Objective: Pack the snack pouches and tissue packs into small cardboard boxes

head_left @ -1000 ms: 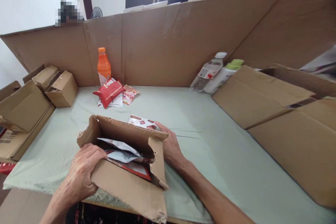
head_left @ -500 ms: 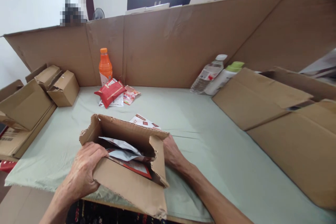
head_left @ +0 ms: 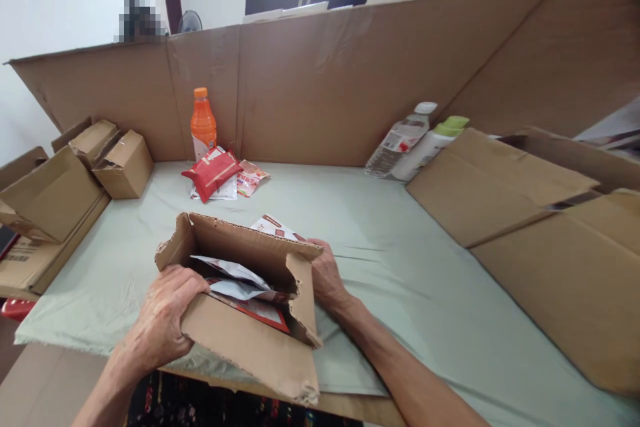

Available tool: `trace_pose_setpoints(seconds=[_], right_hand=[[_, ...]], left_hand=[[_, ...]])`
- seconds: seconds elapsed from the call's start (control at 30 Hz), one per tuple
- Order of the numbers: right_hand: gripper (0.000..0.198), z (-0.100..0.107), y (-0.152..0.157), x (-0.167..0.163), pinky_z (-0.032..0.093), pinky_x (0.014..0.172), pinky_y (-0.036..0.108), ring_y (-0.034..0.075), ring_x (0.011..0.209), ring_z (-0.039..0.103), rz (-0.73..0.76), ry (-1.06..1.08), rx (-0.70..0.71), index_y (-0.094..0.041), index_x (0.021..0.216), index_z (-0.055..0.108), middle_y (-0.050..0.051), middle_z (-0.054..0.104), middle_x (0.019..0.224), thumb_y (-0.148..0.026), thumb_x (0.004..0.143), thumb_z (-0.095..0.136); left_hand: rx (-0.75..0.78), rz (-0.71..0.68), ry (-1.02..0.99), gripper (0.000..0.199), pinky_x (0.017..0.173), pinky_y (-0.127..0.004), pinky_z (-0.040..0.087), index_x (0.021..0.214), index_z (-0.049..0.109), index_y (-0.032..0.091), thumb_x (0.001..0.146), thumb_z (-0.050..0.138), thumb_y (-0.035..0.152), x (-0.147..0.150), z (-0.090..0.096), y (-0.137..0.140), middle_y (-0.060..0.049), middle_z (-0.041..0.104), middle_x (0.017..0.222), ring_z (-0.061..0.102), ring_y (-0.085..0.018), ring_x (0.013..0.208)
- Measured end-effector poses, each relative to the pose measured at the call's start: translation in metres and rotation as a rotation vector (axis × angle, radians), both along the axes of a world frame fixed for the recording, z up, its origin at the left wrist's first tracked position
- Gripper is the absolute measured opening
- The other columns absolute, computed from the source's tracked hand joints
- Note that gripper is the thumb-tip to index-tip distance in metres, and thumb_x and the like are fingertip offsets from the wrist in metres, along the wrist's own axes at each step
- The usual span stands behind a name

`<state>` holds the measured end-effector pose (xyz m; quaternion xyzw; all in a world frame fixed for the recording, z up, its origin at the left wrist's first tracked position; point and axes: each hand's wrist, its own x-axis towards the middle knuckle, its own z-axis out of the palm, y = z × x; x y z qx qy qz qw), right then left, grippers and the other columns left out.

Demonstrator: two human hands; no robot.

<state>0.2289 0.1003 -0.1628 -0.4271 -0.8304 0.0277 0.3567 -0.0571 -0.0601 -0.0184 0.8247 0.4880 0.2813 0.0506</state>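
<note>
An open cardboard box (head_left: 250, 357) with torn edges is tilted toward me at the front of the table. Silvery-white packets (head_left: 237, 273) and a red-edged packet (head_left: 265, 312) stand inside it. My left hand (head_left: 167, 313) is closed around the box's left side, fingers over the rim. At the far right corner, my right hand (head_left: 327, 277) is against the box; its fingers are mostly hidden behind the wall. Just behind the box, near those fingers, a white packet with dark red squares (head_left: 276, 225) shows in part.
An orange drink bottle (head_left: 203, 121) stands behind a red packet (head_left: 213, 173) and a pink packet (head_left: 253, 178). A clear bottle (head_left: 400, 143) and a green-capped white bottle (head_left: 430, 147) lean at the back. Cardboard boxes stand left (head_left: 125, 167) and right (head_left: 500, 187); a cardboard wall (head_left: 310, 93) closes the back.
My right hand has shifted slightly up along the box's far right corner, showing more above its rim. The box and my left hand stay almost as they were; the view has moved slightly.
</note>
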Motion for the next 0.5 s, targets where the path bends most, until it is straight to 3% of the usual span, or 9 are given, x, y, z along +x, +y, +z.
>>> trace_pose_setpoints(seconds=[0.1, 0.23, 0.3, 0.37, 0.43, 0.5], right_hand=[[0.025, 0.005, -0.003, 0.013, 0.053, 0.09, 0.046, 0.026, 0.083, 0.071, -0.039, 0.073, -0.029, -0.022, 0.084, 0.074, 0.009, 0.078, 0.081, -0.021, 0.086, 0.049], [0.027, 0.027, -0.012, 0.042, 0.056, 0.068, 0.038, 0.024, 0.071, 0.07, -0.145, 0.222, -0.124, -0.021, 0.085, 0.073, 0.008, 0.078, 0.079, -0.036, 0.089, 0.051], [0.024, 0.051, -0.019, 0.053, 0.056, 0.063, 0.034, 0.023, 0.067, 0.07, -0.212, 0.42, -0.256, -0.022, 0.085, 0.074, 0.006, 0.078, 0.077, -0.042, 0.085, 0.062], [0.025, 0.081, -0.029, 0.056, 0.058, 0.071, 0.036, 0.024, 0.076, 0.072, -0.228, 0.705, -0.336, -0.022, 0.086, 0.076, 0.007, 0.079, 0.083, -0.045, 0.077, 0.075], [0.027, 0.114, -0.04, 0.05, 0.059, 0.083, 0.04, 0.025, 0.086, 0.073, -0.131, 0.965, -0.311, -0.023, 0.086, 0.077, 0.007, 0.079, 0.089, -0.045, 0.072, 0.082], [0.027, 0.143, -0.05, 0.037, 0.06, 0.087, 0.043, 0.026, 0.089, 0.074, -0.005, 1.062, -0.309, -0.023, 0.085, 0.078, 0.008, 0.079, 0.09, -0.041, 0.067, 0.087]], left_hand=[[0.008, -0.008, 0.02, 0.033, 0.076, -0.038, 0.048, 0.101, 0.055, 0.021, 0.069, 0.054, 0.012, 0.0, 0.0, -0.001, -0.007, 0.07, 0.094, 0.064, -0.025, 0.084], [0.009, -0.015, 0.021, 0.036, 0.075, -0.038, 0.048, 0.101, 0.054, 0.021, 0.066, 0.053, 0.012, 0.0, 0.0, 0.0, -0.006, 0.07, 0.094, 0.064, -0.025, 0.084], [0.008, -0.02, 0.015, 0.037, 0.076, -0.038, 0.048, 0.101, 0.054, 0.021, 0.065, 0.053, 0.012, 0.0, -0.001, 0.001, -0.006, 0.07, 0.094, 0.064, -0.025, 0.084], [0.001, -0.023, 0.012, 0.037, 0.076, -0.038, 0.048, 0.102, 0.054, 0.021, 0.066, 0.053, 0.012, 0.0, -0.002, 0.002, -0.005, 0.069, 0.094, 0.064, -0.024, 0.084], [-0.009, -0.024, 0.009, 0.037, 0.076, -0.038, 0.047, 0.101, 0.054, 0.021, 0.066, 0.054, 0.011, -0.001, -0.003, 0.003, -0.005, 0.068, 0.093, 0.063, -0.024, 0.083], [-0.02, -0.024, 0.007, 0.038, 0.076, -0.038, 0.047, 0.101, 0.054, 0.021, 0.064, 0.054, 0.011, -0.001, -0.004, 0.003, -0.005, 0.067, 0.092, 0.062, -0.024, 0.082]])
